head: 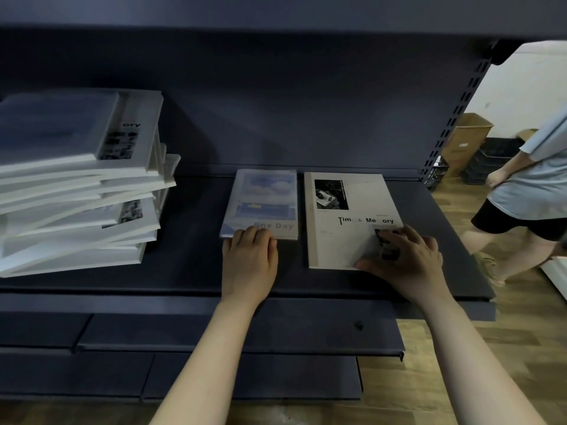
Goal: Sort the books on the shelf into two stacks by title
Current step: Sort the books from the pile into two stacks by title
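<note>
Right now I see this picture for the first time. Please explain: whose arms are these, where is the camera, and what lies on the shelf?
No machine here: a person wears a camera on the head, so you look down along their own arms. The left hand touches the near edge of a small bluish book; the right hand rests on a larger pale book, "Time & Memory". Both books lie flat, side by side, on the dark shelf. Nothing is lifted. At left stands an untidy, unsorted pile of books.
</note>
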Available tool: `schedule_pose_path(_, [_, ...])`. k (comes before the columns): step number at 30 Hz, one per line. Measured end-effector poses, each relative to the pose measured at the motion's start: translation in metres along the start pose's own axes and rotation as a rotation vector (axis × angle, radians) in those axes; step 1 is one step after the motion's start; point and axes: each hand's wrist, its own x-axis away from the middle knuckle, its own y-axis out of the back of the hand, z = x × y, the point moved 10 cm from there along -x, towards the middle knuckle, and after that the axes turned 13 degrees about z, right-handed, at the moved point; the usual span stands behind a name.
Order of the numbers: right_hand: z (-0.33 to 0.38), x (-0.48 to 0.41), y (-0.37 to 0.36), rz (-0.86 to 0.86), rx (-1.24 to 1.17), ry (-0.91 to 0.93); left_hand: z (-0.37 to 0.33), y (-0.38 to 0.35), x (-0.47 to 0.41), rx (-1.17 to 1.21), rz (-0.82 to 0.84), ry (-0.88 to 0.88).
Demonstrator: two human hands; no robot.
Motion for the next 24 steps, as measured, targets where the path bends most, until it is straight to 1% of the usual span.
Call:
schedule_pose_path(7, [-0.009,-0.002,0.003,-0.049,-0.018,0.015,0.000,0.002,0.002,-0.001,-0.012,0.007])
schedule_pose_path(11, [-0.011,-0.009,0.001,-0.008,-0.026,0.006,0.000,0.000,0.001,-0.008,0.000,0.006])
schedule_pose_path(18, [-0.006,-0.007,0.003,0.011,-0.013,-0.001,0.000,0.002,0.002,0.013,-0.005,0.012])
schedule_pose_path(22, [0.001,-0.004,0.005,0.086,0.017,-0.033,0.000,0.003,0.001,0.106,0.030,-0.033])
schedule_pose_path(24, [0.006,-0.004,0.006,0.129,0.070,-0.045,0.002,0.004,0.003,0.164,0.052,-0.034])
